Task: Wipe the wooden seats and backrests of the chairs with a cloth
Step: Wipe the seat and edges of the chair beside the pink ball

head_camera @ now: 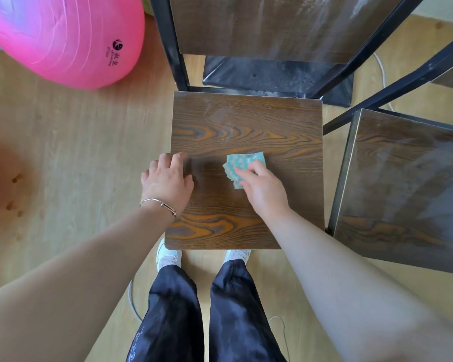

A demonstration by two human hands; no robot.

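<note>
Green patterned cloth [246, 160] lies under the outstretched fingers [239, 171] of the right hand [264, 189], pressed onto the middle of the wooden seat [246, 121]. The left hand [168, 181] rests on the seat's left edge with its fingers relaxed, holding nothing. Beyond rises the streaked backrest [272, 24]. A second chair [403, 184] stands just beside on the right, and a pink ball [63, 35] sits at the left.

— Where are our hands?
— Our right hand [264, 190] presses the cloth [247, 162] onto the seat [246, 126], near its middle. Our left hand [168, 182] rests at the seat's left edge, a bracelet [158, 204] on the wrist.
— And around us?
— The backrest [272, 24] ahead shows pale streaks. 1 more chair [408, 189] stands on our right, and a pink ball [63, 35] sits on the floor [89, 152] on our left.
</note>
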